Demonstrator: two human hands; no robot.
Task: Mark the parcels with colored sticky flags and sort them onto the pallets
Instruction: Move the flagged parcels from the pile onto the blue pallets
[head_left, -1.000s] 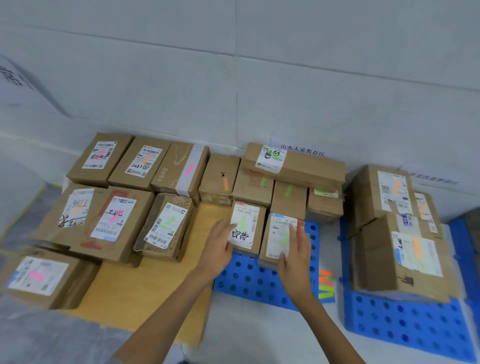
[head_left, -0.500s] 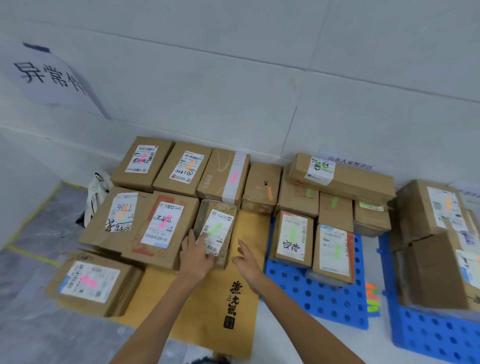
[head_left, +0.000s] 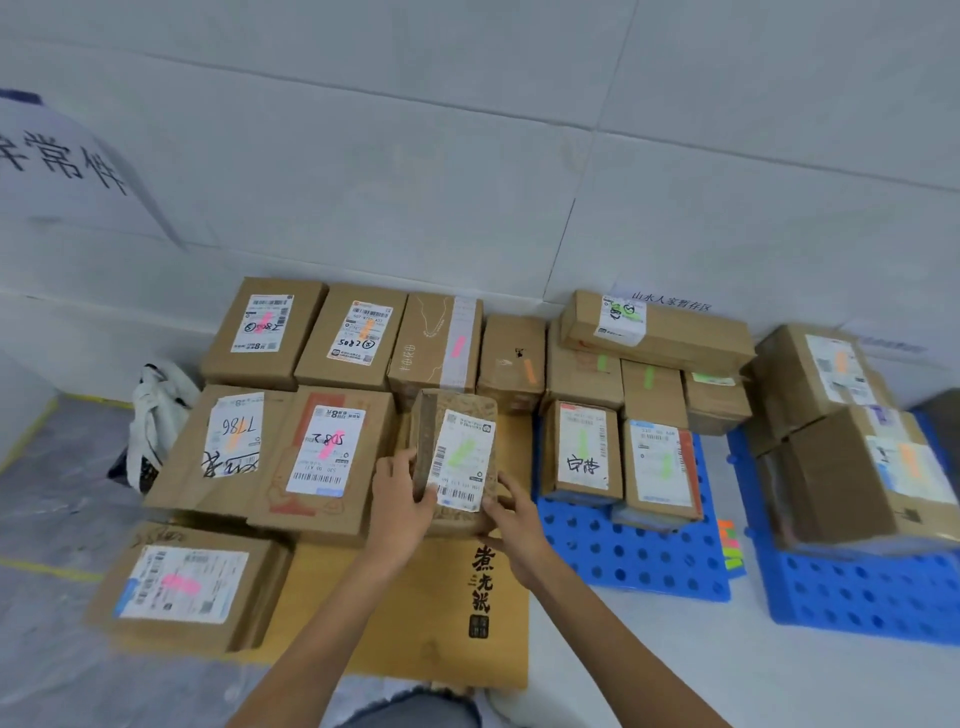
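1. Both hands are gripping one parcel (head_left: 452, 415): our left hand (head_left: 402, 501) is curling round its left edge and our right hand (head_left: 511, 514) is clasping its lower right corner. Held from two sides like this, the box looks tipped up off the tan cardboard sheet (head_left: 405, 613).
2. We are holding it label-up, so its green sticky flag (head_left: 461, 451) is showing plainly.
3. We are judging that this colour is sending it to the nearer blue pallet (head_left: 634, 561), where the green-flagged boxes (head_left: 582, 452) are sitting. Its neighbours on the sheet are carrying pink or orange flags.
4. A pink-flagged parcel (head_left: 327, 457) is lying just beside our left hand, and the back row is crowding the box's far end. We are therefore favouring a lift straight up before any swing to the right.
5. Bare perforated plastic is showing along the pallet's front, ahead of the green-flagged boxes, and that is looking like the open landing spot. The pad of sticky flags (head_left: 730, 545) is sitting at the pallet's right edge, so we are planning to keep clear of it.
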